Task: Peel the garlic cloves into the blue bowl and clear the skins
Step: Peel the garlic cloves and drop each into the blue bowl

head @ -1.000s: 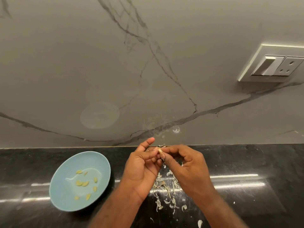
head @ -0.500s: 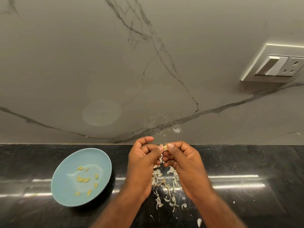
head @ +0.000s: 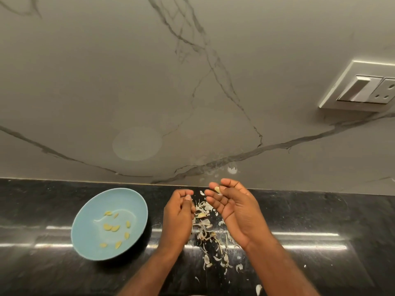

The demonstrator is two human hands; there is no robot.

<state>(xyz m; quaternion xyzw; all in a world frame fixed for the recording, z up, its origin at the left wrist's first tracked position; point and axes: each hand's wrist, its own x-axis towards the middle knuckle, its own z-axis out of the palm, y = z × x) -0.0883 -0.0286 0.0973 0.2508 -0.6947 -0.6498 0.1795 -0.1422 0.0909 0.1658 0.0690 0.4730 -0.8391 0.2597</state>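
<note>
garlic clove (head: 217, 189) is pinched btw thumb + forefinger of the right hand (head: 237, 212), up over the back of the counter, other fingers loosely spread. left hand (head: 178, 212) is apart from it, just beside, fingers curled w/ thumb on top; can't tell if it pinches a scrap of skin. skins (head: 208, 231) lie scattered on the black counter (head: 320, 263) under + btw both hands, w/ what looks like another clove (head: 202, 215) among them. blue bowl (head: 85, 227) sits to the left, approx nine peeled cloves (head: 108, 227) inside. prob well underway: this clove isn't in the bowl yet, skins not cleared.
</note>
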